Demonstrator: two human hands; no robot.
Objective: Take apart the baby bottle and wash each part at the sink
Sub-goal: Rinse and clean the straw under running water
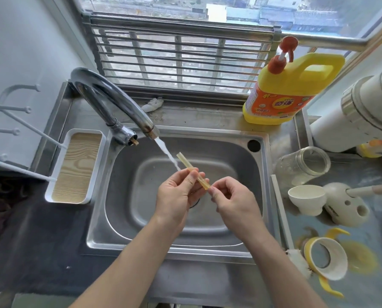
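Observation:
Over the steel sink (230,227) I hold a yellowish translucent straw tube (185,162) slanted under the water stream (166,152) from the faucet (110,94). My left hand (176,196) grips the tube's middle between thumb and fingers. My right hand (234,203) pinches its lower end. On the counter to the right lie the clear bottle body (301,165) on its side, a white cap (306,200), a white rounded part with holes (345,205), the yellow-handled collar ring (325,256) and a bottle brush (285,225).
A yellow dish-soap jug with a red pump (290,90) stands behind the sink at the right. A white tray with a wood-grain base (76,167) sits left of the sink. A white cylinder (359,116) lies at the far right. A window grille runs along the back.

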